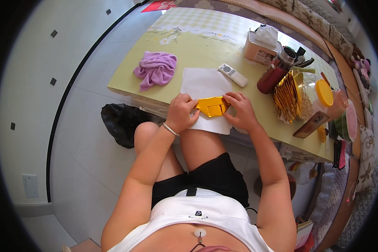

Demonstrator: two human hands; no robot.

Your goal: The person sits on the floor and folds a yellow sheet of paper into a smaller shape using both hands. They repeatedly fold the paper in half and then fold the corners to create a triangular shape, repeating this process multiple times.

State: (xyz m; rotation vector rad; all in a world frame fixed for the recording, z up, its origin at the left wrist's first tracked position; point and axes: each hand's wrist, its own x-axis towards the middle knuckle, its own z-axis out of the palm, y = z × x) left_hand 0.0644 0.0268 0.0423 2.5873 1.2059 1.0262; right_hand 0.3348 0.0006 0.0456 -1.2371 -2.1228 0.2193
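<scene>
A shiny gold paper, folded into a small flat shape with creased flaps and slanted ends, is held between my two hands. My left hand pinches its left end, thumb and fingers together. At the opposite end my right hand grips the corner with thumb and forefinger. Beneath it a white paper sheet lies on the table and hangs over the near edge. The undersides of the gold paper and some fingertips are hidden.
Left on the table lies a crumpled purple cloth. A white remote control, a tissue box, a dark red flask, a stack of gold folded papers, a yellow-lidded jar and a phone stand or lie right. A black bag rests below.
</scene>
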